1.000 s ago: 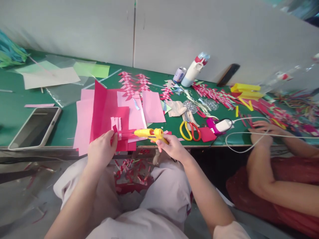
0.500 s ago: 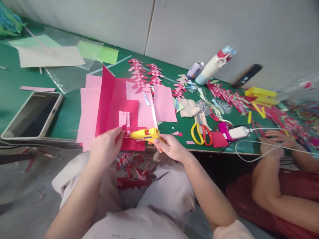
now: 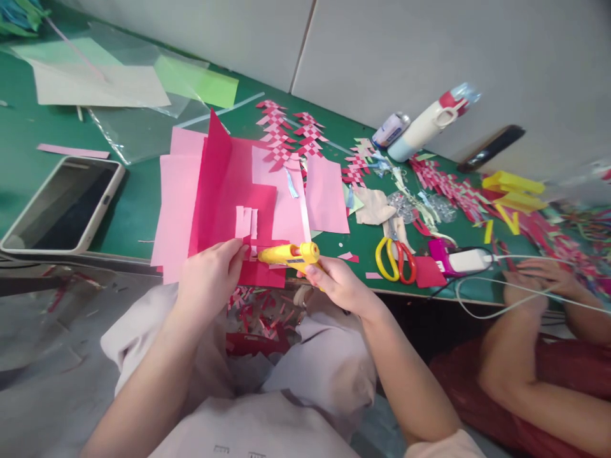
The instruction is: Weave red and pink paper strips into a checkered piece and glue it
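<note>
My right hand [image 3: 341,280] is wrapped round the handle of a yellow glue gun [image 3: 289,254], its nozzle pointing left. The nozzle is close to the fingertips of my left hand [image 3: 212,270], which pinch a small red paper strip [image 3: 247,242]. Whether the nozzle touches the strip I cannot tell. Both hands are over a stack of red paper [image 3: 243,172] and pink paper [image 3: 176,197] at the table's front edge. Short pink strips [image 3: 245,221] lie on the red paper just beyond my left fingers.
On the green table [image 3: 28,137] lie a phone [image 3: 62,203], scissors [image 3: 395,259], a white power bank [image 3: 470,261] with a cable, and woven paper pieces [image 3: 277,133]. A bottle [image 3: 427,124] and a can [image 3: 391,130] are at the wall. A co-worker's hands [image 3: 539,280] rest at right.
The view has shifted slightly, so the table's things appear a little displaced. Both hands keep their places on the paper, the glue gun still beside the pinched strip.
</note>
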{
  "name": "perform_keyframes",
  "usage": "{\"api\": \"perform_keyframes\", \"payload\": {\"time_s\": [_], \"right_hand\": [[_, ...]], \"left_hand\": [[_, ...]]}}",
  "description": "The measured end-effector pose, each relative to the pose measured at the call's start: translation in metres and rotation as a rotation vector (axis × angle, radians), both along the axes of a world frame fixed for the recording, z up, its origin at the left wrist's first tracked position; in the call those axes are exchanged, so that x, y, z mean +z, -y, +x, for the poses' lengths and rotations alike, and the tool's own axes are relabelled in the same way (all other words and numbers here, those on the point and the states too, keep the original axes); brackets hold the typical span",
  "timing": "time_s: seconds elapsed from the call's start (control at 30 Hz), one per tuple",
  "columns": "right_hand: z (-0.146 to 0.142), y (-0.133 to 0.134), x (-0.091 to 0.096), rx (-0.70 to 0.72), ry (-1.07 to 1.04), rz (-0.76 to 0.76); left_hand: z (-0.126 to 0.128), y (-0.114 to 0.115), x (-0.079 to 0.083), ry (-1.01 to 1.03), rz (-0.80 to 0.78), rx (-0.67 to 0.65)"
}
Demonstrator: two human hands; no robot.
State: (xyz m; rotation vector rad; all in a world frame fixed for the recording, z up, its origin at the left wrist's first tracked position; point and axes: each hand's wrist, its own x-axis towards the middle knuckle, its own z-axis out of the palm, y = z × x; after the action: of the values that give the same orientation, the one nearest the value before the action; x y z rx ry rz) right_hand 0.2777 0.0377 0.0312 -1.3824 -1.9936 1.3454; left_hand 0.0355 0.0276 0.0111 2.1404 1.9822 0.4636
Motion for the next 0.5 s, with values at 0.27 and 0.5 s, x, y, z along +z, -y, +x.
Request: {"api": "perform_keyframes", "payload": {"time_s": [0.27,0.5], "right_hand": [[-0.0028,0.0011,0.0092,0.026,0.083,0.063],[-0.0017,0.0036,0.0111,0.042,0.138,0.109]], "left_hand": [[0.0001,0.0002,0.0017,0.019,0.004,-0.005],[0.0002,0.0003,0.0021,0.011,-0.009,-0.003]]}}
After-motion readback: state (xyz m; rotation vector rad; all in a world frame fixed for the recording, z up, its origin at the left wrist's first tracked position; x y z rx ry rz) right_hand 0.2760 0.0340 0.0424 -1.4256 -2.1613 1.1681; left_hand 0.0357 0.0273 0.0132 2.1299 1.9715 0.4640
